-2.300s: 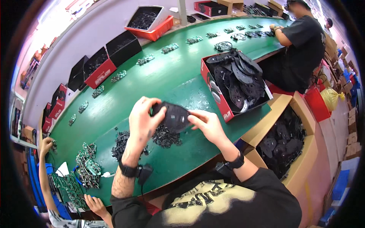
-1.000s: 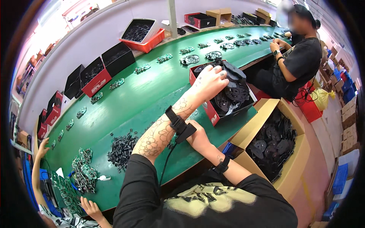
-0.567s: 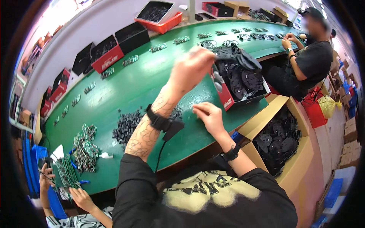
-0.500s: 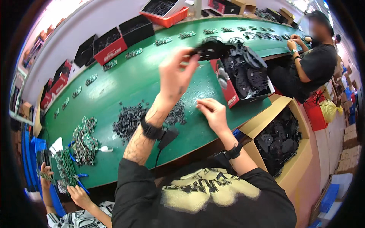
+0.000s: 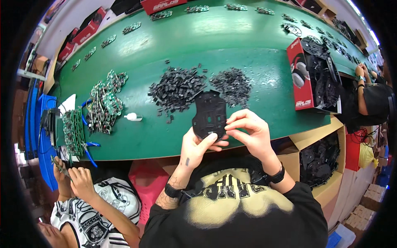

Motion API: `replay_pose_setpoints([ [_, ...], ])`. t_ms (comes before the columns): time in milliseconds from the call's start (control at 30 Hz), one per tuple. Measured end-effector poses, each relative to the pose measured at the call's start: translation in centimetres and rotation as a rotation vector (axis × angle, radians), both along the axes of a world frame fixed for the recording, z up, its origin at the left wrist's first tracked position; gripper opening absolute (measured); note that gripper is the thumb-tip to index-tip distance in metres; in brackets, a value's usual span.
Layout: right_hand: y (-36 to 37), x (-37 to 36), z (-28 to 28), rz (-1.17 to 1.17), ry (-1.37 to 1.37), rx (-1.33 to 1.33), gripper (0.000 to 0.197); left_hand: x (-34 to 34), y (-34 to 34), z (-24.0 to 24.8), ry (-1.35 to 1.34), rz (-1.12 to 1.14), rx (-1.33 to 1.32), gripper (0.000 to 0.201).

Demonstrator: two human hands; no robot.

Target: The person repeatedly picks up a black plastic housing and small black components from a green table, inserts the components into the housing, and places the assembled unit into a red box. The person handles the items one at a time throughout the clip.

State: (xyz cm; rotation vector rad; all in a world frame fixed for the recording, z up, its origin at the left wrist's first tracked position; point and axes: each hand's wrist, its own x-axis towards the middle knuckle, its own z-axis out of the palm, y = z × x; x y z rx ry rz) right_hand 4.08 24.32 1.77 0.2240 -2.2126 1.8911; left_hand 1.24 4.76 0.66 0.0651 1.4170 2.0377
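My left hand (image 5: 197, 145) holds a black plastic shell (image 5: 209, 110), which looks like the base of a computer mouse, by its near end. The thumb lies on top and the fingers are underneath. Small cut-outs and a pale spot show on the shell. My right hand (image 5: 253, 131) is at the shell's right edge, thumb and fingertips pinched together. Whatever lies between those fingertips is too small to make out. Beyond the shell are a pile of small black rectangular pieces (image 5: 175, 87) and a pile of finer black pieces (image 5: 232, 84).
At the right, a red box (image 5: 301, 78) and a cardboard carton (image 5: 340, 159) hold black shells. Left on the green table (image 5: 144, 53) are a circuit board heap (image 5: 105, 103), a white bottle (image 5: 133, 117) and blue-handled pliers (image 5: 92, 151). Co-workers sit at left and right.
My left hand has brought a black shell from beside the red box down in front of me. My right hand has come up to the shell's edge. The view has swung left.
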Motion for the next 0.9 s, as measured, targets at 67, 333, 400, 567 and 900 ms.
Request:
replay_pose_setpoints([
  [67, -0.6, -0.6, 0.4, 0.005, 0.012, 0.087, 0.017, 0.3, 0.3, 0.1, 0.013, 0.081, 0.008, 0.033],
  [333, -0.9, -0.7, -0.4, -0.015, -0.004, 0.116, 0.019, 0.3, 0.2, -0.4, 0.012, 0.041, 0.04, 0.034],
  [400, -0.8, -0.8, -0.1, -0.026, 0.018, 0.154, 0.019, 0.3, 0.2, -0.5, 0.009, 0.045, 0.044, 0.034],
  [567, -1.0, -0.9, 0.4, -0.036, 0.064, 0.285, 0.017, 0.4, 0.4, -0.8, -0.002, 0.062, 0.055, 0.034],
  [900, -2.5, -1.4, 1.1, -0.028, -0.011, 0.284, 0.018, 0.7, 0.1, -1.2, 0.152, 0.104, -0.052, 0.032],
])
